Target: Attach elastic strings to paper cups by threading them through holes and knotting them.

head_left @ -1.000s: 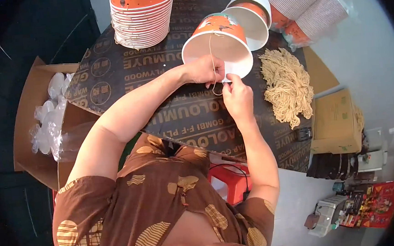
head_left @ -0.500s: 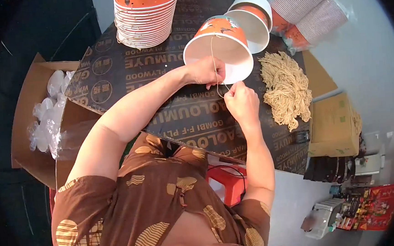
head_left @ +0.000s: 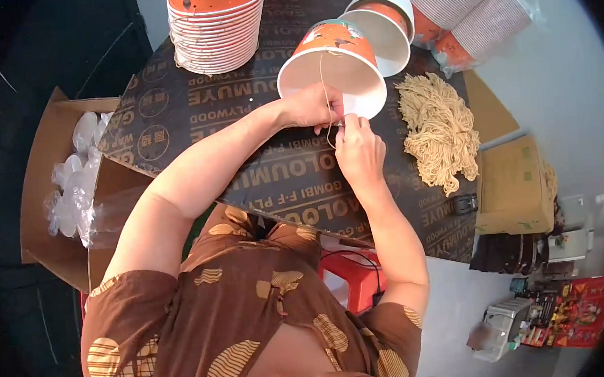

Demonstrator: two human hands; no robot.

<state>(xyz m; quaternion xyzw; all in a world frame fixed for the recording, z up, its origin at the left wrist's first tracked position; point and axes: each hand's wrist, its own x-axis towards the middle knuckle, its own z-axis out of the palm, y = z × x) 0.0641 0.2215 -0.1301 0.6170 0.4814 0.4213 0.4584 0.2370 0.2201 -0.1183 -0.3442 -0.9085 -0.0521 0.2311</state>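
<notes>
An orange patterned paper bucket [head_left: 337,37] lies tilted on the dark tabletop, its white open mouth turned toward me. A thin tan string [head_left: 322,71] hangs from its upper rim across the mouth, down to my hands. My left hand [head_left: 312,106] is closed on the string in front of the mouth, its fingertips partly hidden. Close beside it, at the lower rim, my right hand [head_left: 361,148] pinches the string's lower part, and the fingers of both hands nearly meet. To the right lies a loose heap of tan strings [head_left: 438,130].
Nested buckets [head_left: 218,37] with strings about them stand at the far left. Two more buckets [head_left: 382,39] lie behind mine, near plastic-wrapped stacks [head_left: 468,16]. A cardboard box [head_left: 516,191] is at the right; another, an open carton [head_left: 50,185] with clear plastic pieces, is at the left.
My right hand has moved up and slightly left, closer to my left hand, and the string's loop between them looks smaller. My left hand has hardly moved.
</notes>
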